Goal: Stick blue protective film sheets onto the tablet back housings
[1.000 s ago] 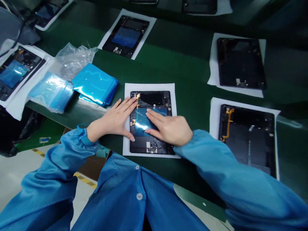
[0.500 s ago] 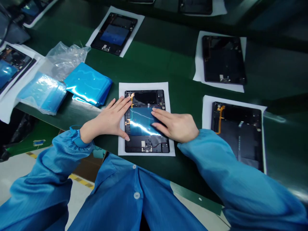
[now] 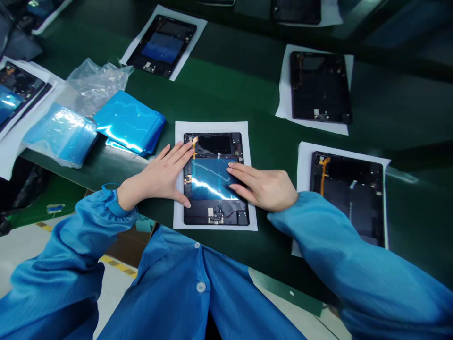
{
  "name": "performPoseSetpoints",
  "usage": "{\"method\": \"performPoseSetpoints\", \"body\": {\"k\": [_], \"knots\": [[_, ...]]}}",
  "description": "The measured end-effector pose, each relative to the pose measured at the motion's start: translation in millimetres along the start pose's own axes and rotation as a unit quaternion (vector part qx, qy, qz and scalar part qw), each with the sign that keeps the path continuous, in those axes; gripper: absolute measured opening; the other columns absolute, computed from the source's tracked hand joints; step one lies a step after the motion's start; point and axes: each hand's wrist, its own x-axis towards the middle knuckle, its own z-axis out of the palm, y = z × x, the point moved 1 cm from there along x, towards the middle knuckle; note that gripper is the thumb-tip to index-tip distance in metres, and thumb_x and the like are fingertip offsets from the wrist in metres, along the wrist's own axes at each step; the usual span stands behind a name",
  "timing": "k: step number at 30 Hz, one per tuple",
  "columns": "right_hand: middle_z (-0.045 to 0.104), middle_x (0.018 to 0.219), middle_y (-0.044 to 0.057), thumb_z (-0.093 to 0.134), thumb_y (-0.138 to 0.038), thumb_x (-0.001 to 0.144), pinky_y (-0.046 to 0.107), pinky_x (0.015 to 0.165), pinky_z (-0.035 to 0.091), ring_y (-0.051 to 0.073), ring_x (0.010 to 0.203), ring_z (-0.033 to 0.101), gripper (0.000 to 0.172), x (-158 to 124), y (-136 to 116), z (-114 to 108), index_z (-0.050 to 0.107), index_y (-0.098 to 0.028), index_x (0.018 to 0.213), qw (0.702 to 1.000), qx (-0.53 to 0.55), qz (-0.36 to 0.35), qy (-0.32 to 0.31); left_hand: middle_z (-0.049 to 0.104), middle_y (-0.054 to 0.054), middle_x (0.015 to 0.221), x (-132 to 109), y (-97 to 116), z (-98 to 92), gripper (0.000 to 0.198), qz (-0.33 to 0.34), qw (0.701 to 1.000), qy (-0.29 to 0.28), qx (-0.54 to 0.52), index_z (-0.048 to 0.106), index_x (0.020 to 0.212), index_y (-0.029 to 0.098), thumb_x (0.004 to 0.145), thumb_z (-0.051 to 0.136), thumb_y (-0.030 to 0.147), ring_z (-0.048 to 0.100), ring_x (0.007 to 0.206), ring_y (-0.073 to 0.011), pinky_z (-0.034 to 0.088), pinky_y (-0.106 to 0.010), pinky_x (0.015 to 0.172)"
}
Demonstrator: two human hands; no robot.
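Note:
An opened tablet lies on a white sheet in front of me, its circuit parts and orange ribbon cable showing. A shiny blue film covers the middle of the tablet. My left hand lies open with fingers spread, fingertips on the tablet's upper left part and thumb at its lower left. My right hand rests on the film's right side, fingers stretched out and thumb apart, gripping nothing. The underside of this hand is hidden.
Left of the tablet lies a stack of blue films, beside a clear plastic bag with more films. Other opened tablets lie on white sheets: one at right, one behind it, one at back left. The green table's front edge is near me.
My right hand has slid slightly to the right across the blue film. My left hand and the tablet stay put. Farther tablets on the table shift a little in view.

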Motion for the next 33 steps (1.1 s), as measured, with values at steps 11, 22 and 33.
{"method": "performPoseSetpoints", "body": {"k": [11,22,33], "knots": [[0.068,0.154,0.014,0.042,-0.054,0.113,0.036,0.071,0.057,0.026,0.099,0.080,0.059,67,-36,17,0.070,-0.015,0.147,0.994,-0.030,-0.094,-0.055,0.011,-0.027,0.183,2,4,-0.5,0.150,-0.008,1.000,-0.013,0.012,0.014,0.175,0.008,0.068,0.079,0.091,0.009,0.172,-0.0461,0.012,-0.062,0.140],[0.084,0.113,0.009,0.055,-0.041,0.108,0.036,0.084,0.065,0.022,0.091,0.081,0.032,-5,-23,-3,0.082,-0.023,0.114,0.975,0.127,0.105,0.146,0.068,-0.022,0.144,63,15,-50.1,0.044,-0.118,0.986,0.103,0.065,0.060,0.145,0.011,0.107,0.052,0.031,0.067,0.132,-0.0354,0.053,-0.049,0.111],[0.079,0.106,0.011,0.074,-0.047,0.091,0.041,0.072,0.064,0.017,0.056,0.069,0.047,-30,-9,9,0.073,-0.016,0.126,0.913,0.242,0.307,0.113,0.071,-0.015,0.112,113,-14,-59.2,0.026,-0.046,0.993,0.063,0.085,0.072,0.107,0.016,0.106,0.048,0.027,0.069,0.101,-0.0287,0.052,-0.039,0.092]]}}
